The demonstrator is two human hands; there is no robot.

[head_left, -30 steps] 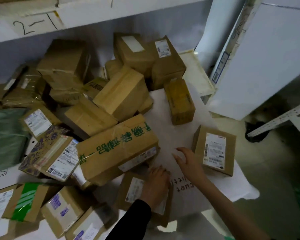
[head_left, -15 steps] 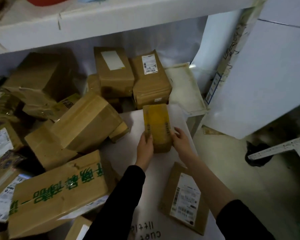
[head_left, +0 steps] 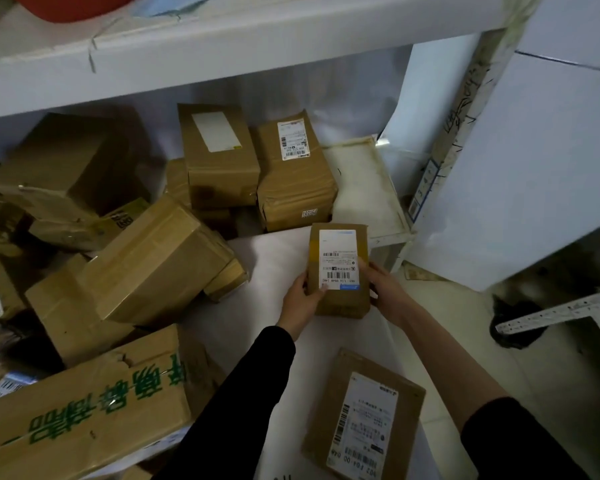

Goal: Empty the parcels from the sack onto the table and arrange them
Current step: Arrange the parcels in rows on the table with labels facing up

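A small brown parcel (head_left: 338,271) with a white shipping label facing up is held between both hands over the white table (head_left: 274,271). My left hand (head_left: 302,299) grips its left side, thumb on the label's lower corner. My right hand (head_left: 385,289) grips its right side. Two upright brown boxes (head_left: 222,157) (head_left: 295,174) stand just behind it against the back wall. A flat labelled parcel (head_left: 364,414) lies near the table's front right. No sack is in view.
A loose heap of brown cartons (head_left: 153,261) fills the table's left half, with a long box printed in green characters (head_left: 94,407) at the front left. A white shelf (head_left: 222,46) overhangs the table. A white tray (head_left: 364,188) sits at the back right, the floor beyond.
Both hands left the front parcels and took hold of the small parcel. It has since been turned over, its label now facing up.
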